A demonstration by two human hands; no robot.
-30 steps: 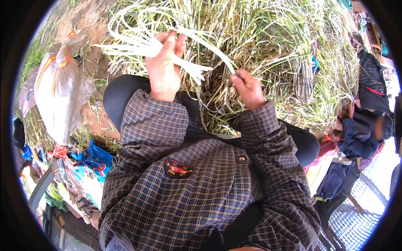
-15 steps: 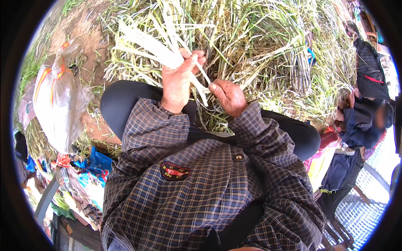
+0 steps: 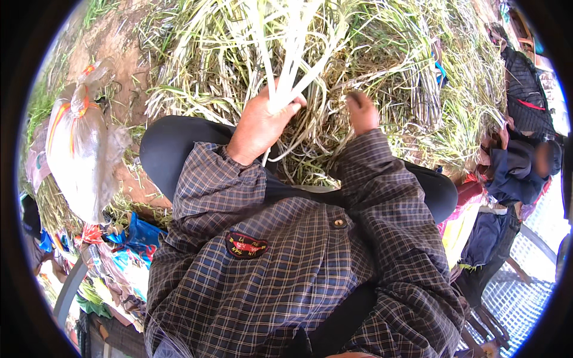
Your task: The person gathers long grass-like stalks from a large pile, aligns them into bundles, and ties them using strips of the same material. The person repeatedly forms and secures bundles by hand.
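Note:
My left hand (image 3: 262, 122) is closed around a small bunch of long, pale stalks (image 3: 290, 65). Their white lower parts fan out upward from the fist, and a couple of thin ends hang below it. To the right, clear of the bunch, my right hand (image 3: 363, 114) is over the heap with its fingers curled in. A dark patch shows at its fingertips; whatever it may hold cannot be made out. In front of both hands spreads a large heap of green and yellowed stalks (image 3: 400, 74).
A clear plastic bag (image 3: 77, 155) tied with orange string stands at left on brown soil. Blue plastic (image 3: 140, 232) and mixed wrappings lie below it. Another person in dark clothing (image 3: 519, 173) sits at right, beside a black padded item (image 3: 525, 89). My bent knees flank the heap.
My right hand has left the stalks near the left hand and moved right and forward. The left hand has turned, so its bunch now points up instead of up-left.

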